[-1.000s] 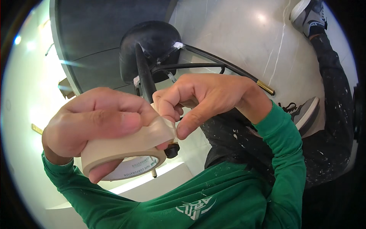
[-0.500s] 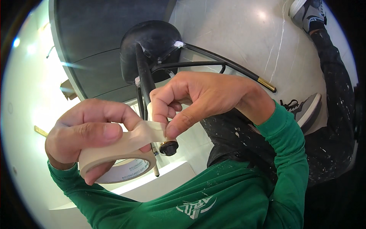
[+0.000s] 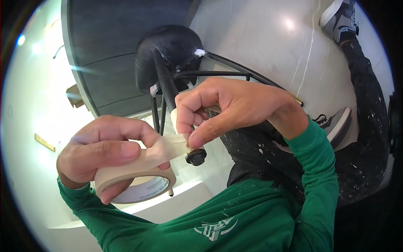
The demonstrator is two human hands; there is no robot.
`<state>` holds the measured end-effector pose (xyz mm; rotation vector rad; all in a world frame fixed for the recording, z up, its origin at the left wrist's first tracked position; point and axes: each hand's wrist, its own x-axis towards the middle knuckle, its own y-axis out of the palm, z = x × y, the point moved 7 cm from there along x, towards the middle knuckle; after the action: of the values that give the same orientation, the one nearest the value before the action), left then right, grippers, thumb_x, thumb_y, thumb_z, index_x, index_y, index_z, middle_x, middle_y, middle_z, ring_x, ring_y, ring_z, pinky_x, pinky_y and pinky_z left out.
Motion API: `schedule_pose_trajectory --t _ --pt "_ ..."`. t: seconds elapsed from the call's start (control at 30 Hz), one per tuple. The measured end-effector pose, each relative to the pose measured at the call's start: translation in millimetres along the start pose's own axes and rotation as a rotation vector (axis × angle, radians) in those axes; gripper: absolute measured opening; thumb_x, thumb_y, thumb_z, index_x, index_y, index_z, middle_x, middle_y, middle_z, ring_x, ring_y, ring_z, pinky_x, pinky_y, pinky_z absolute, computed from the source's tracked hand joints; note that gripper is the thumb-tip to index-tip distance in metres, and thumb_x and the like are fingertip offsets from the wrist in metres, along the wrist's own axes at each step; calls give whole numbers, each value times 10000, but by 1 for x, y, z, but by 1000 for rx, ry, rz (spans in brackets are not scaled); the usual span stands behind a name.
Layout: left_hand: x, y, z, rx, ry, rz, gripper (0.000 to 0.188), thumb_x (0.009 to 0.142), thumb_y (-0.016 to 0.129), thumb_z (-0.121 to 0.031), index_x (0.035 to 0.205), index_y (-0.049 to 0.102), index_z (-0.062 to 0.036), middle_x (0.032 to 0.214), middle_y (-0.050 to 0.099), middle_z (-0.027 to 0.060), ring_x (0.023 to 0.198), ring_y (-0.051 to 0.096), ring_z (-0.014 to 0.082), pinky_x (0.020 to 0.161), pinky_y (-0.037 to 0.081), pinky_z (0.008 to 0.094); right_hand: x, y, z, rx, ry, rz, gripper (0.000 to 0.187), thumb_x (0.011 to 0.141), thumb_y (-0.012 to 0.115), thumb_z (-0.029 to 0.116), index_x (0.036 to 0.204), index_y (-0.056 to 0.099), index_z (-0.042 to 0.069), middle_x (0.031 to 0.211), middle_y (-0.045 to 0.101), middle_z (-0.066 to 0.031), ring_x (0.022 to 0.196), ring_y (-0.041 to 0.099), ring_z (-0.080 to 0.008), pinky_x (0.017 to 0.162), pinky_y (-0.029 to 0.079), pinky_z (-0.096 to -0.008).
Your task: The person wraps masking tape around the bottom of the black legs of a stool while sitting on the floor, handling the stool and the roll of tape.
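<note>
Tape roll (image 3: 135, 169) sits within the left grip (image 3: 94, 145).

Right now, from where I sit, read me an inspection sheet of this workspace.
Surface: floor, pale and glossy.
Things: tape roll; strip stretched from it to a stool leg; white patch near the seat.
Clutter: yellowish bar, brown box-like thing.
Hands: left hand, fingers gripping the roll; right hand, fingers pressing the strip's end at the leg.
Cables: none certain; thin dark line unclear.
Surroundings: dark panel, white ledge.
</note>
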<state>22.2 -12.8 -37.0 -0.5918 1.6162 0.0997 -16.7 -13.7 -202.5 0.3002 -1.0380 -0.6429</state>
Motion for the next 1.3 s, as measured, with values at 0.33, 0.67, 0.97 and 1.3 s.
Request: schedule_pose_trajectory --t 0.33,0.67,0.97,1.3 --pt "-3 0 7 -3 11 28 418 1009 511 -218 1126 538 183 696 663 212 391 619 174 369 515 245 1 -2 1 -106 -26 -22 241 929 780 246 1025 732 31 812 628 51 733 512 -35 664 412 -223" --pt "-11 2 31 -118 -33 82 346 983 532 -128 1182 518 155 883 688 239 430 619 176 396 526 263 4 2 12 -98 2 -37 641 865 826 230 1420 568 40 894 513 34 842 504 -80 764 441 -254" --pt "15 0 69 -133 96 255 259 1074 539 -205 1158 588 35 800 674 64 484 586 59 440 447 202 -20 10 26 -304 -74 -324 410 898 761 158 1267 636 29 998 598 -16 940 555 -114 895 466 -301" --pt "36 14 75 -26 204 302 287 1098 495 -276 981 577 -28 593 572 17 446 582 105 419 421 234 -39 51 72 -831 -39 -521 245 808 740 34 1053 730 41 993 660 -81 962 632 -227 890 484 -342"
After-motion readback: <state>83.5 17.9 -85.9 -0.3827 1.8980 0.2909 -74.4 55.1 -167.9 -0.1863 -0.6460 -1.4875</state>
